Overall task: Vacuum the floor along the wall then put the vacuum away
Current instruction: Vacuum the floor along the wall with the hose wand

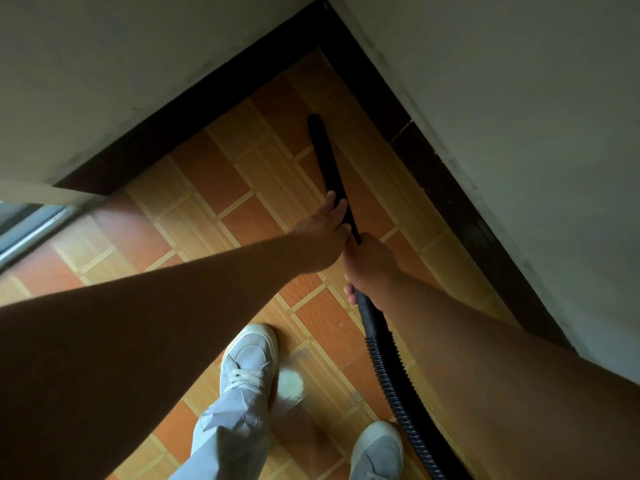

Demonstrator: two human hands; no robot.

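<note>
A black vacuum wand [325, 157] points into the room corner, its tip on the tiled floor [214, 188] close to the dark skirting [374, 84]. My left hand [325, 233] grips the wand's lower part, fingers wrapped over it. Just behind, my right hand [367, 265] grips the wand where it joins the ribbed black hose [391, 382]. The hose runs back along my right arm and leaves the frame at the bottom. The vacuum's body is out of view.
Two pale walls [519, 98] meet at the corner ahead, edged by dark skirting. A door or window frame [31, 223] sits at the left. My two white shoes [249, 358] stand on the orange and tan tiles beside the hose.
</note>
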